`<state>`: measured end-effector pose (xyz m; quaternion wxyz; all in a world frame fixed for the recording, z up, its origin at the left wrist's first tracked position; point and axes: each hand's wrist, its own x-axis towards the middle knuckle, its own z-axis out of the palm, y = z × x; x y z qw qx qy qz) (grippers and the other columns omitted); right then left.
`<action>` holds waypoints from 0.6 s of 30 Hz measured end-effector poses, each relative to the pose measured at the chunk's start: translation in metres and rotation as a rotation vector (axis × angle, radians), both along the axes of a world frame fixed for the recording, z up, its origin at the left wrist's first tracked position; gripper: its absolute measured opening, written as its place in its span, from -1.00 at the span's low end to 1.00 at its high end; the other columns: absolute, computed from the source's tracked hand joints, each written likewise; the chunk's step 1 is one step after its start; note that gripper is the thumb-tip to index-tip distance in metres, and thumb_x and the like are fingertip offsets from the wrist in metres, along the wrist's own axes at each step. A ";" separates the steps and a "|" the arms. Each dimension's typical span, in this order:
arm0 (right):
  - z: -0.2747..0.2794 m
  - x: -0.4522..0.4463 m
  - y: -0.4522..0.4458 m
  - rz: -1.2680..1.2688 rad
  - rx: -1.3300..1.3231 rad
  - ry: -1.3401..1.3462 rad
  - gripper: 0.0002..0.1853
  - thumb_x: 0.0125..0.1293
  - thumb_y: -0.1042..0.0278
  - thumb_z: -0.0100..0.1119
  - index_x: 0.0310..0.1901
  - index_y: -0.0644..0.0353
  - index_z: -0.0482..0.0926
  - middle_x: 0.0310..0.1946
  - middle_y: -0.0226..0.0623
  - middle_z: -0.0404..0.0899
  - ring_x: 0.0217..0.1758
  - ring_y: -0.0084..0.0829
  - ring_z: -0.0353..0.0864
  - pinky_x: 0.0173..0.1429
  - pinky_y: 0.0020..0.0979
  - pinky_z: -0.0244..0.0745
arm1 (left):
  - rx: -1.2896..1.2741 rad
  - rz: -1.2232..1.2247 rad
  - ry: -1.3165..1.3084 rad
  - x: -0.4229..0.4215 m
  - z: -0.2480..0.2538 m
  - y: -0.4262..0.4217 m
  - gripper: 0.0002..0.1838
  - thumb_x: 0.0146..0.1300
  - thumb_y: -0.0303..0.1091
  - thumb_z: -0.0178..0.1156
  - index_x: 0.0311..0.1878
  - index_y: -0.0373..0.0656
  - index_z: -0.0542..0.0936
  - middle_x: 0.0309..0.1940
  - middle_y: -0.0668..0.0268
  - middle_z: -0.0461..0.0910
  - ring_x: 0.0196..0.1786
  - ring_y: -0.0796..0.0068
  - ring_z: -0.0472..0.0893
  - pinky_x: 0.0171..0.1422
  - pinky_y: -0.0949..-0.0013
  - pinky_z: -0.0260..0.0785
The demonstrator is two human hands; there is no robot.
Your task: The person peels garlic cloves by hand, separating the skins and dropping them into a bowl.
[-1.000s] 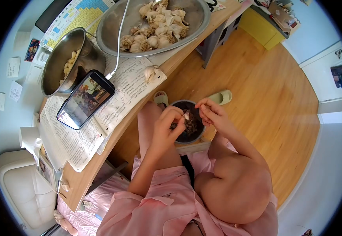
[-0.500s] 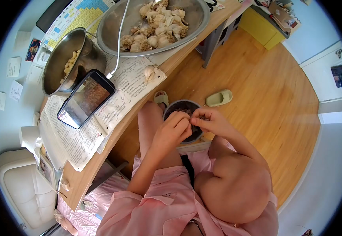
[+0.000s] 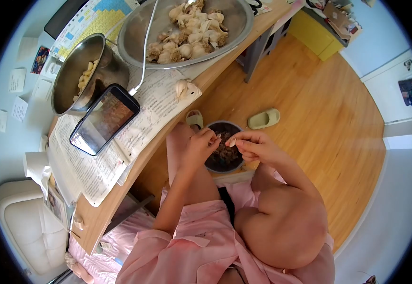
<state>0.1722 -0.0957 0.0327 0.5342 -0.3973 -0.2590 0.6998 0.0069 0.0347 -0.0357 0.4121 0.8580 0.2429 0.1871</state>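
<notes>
Over a grey bin holding dark brownish scraps, my two hands are held slightly apart. My right hand pinches a pale garlic clove between thumb and fingertips. Closed in a pinch, my left hand has a small whitish bit at its fingertips that looks like garlic skin. Up on the desk, a wide metal basin carries several garlic bulbs. A deeper metal pot beside it contains peeled cloves. One loose piece of garlic lies on the printed paper.
A phone with a white cable leans against the pot, over printed sheets. The wooden desk edge runs along my left side. Green slippers are on the wood floor, and a yellow box stands farther off.
My hands have moved apart from each other, bringing the clove in my right fingers and more of the bin's contents into view. My left hand has shifted slightly left.
</notes>
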 end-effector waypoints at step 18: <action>-0.004 0.000 -0.002 -0.038 -0.079 0.067 -0.80 0.39 0.26 0.03 -0.16 0.21 0.56 -0.69 -0.67 0.09 -0.68 -0.77 -0.04 -0.59 -0.62 -0.14 | -0.106 0.063 -0.492 0.000 0.070 -0.030 -0.75 -0.05 -0.55 0.38 -0.25 -0.27 0.59 -0.32 0.24 0.55 -0.26 0.42 0.59 -0.22 0.45 0.45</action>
